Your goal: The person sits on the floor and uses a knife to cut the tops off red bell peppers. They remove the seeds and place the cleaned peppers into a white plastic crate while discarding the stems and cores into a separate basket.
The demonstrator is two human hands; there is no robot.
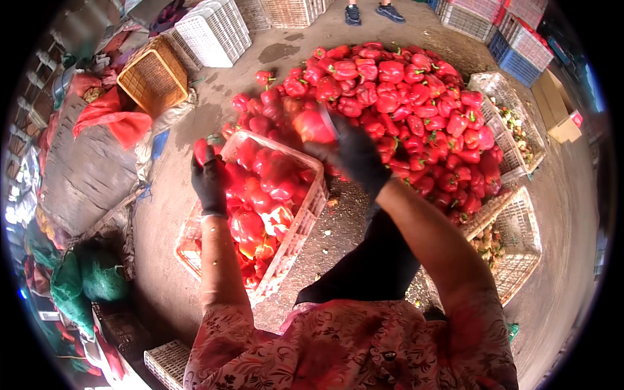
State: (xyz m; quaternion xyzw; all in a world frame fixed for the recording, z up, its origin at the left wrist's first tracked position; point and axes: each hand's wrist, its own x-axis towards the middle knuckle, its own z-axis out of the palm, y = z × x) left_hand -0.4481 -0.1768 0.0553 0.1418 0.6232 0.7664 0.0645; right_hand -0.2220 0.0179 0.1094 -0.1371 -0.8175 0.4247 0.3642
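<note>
My left hand [209, 183], in a black glove, grips a red bell pepper [200, 150] over the left rim of a crate. Motion blurs my right hand [360, 153], also gloved in black, which holds a knife [328, 122] with a pale blade. Right beside the blade is a large blurred red bell pepper [311, 126]; whether the two touch is unclear. The plastic crate [304, 214] between my arms is filled with red peppers, some cut open. Beyond it, a big heap of red bell peppers [390, 92] with green stems lies on the floor.
To the right stand a crate of pale scraps [529, 105] and another crate with trimmings [526, 243]. A cardboard box [553, 105] and stacked crates [514, 58] are farther off. An orange crate [156, 73] and white crate [214, 34] stand left. Another person's shoes [370, 14] show beyond the heap.
</note>
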